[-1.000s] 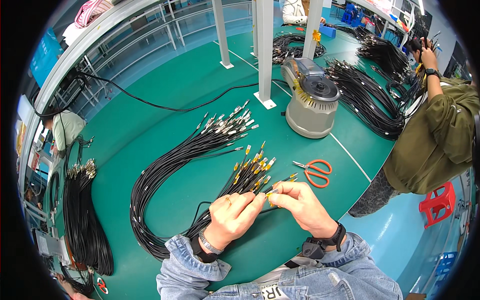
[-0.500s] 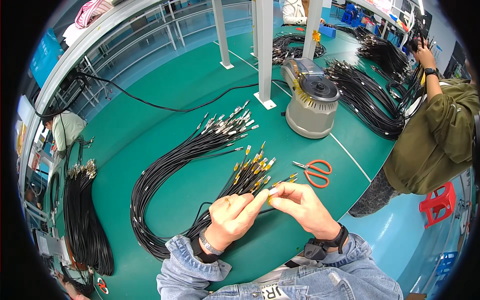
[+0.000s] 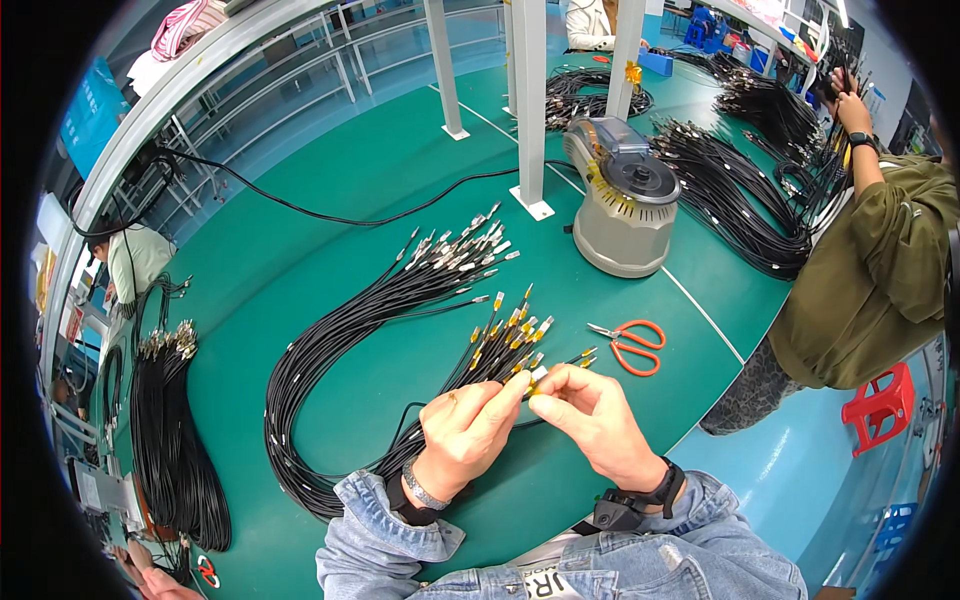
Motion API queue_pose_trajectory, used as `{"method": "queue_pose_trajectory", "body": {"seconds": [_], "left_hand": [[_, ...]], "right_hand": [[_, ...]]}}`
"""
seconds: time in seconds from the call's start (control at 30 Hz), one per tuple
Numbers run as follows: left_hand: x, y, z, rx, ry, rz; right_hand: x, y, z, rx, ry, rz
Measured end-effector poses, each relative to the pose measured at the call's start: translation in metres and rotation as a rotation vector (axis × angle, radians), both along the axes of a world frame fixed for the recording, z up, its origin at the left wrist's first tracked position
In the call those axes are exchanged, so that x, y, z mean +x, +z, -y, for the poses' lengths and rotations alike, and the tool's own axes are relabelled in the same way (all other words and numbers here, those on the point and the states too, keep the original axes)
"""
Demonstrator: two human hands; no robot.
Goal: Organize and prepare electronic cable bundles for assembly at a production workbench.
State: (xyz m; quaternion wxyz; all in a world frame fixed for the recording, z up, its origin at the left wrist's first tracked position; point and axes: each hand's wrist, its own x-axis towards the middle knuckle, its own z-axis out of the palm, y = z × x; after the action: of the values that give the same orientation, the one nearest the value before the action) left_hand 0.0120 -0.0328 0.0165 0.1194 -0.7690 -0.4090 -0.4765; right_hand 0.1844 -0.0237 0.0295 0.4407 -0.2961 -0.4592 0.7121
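The left hand [image 3: 466, 425] and right hand [image 3: 594, 420] pinch one white-tipped cable end [image 3: 539, 374] between thumbs and forefingers, beside the yellow-banded cable bundle [image 3: 512, 343] on the green table [image 3: 300, 255]. The round dispenser [image 3: 622, 240] carries yellow strips [image 3: 600, 182] beside its disc [image 3: 645, 178]; the contents under its clear cover [image 3: 618, 136] are indistinct.

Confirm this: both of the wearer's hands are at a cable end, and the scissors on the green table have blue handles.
Wrong on colour: the head view shows orange-handled scissors. Otherwise right: the left hand and right hand are at a cable end, and the scissors lie on the green table.
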Motion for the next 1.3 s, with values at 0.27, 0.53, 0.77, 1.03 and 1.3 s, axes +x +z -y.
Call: {"method": "queue_pose_trajectory", "body": {"seconds": [0.27, 0.53, 0.77, 1.03, 1.3], "left_hand": [[0.0, 0.001, -0.004, 0.021, -0.03, -0.024], [0.001, 0.0, -0.001, 0.001, -0.013, -0.007], [0.008, 0.003, 0.001, -0.046, -0.03, 0.133], [0.011, 0.01, 0.006, -0.285, -0.074, 0.304], [0.017, 0.007, 0.011, -0.453, -0.125, 0.463]], "right_hand": [[-0.002, -0.005, -0.001, 0.235, -0.113, 0.108], [-0.004, -0.004, -0.003, 0.31, -0.15, 0.149], [-0.002, -0.011, -0.003, 0.358, -0.199, 0.169], [-0.001, -0.015, -0.006, 0.306, -0.162, 0.128], [-0.002, -0.014, -0.005, 0.275, -0.156, 0.094]]}}
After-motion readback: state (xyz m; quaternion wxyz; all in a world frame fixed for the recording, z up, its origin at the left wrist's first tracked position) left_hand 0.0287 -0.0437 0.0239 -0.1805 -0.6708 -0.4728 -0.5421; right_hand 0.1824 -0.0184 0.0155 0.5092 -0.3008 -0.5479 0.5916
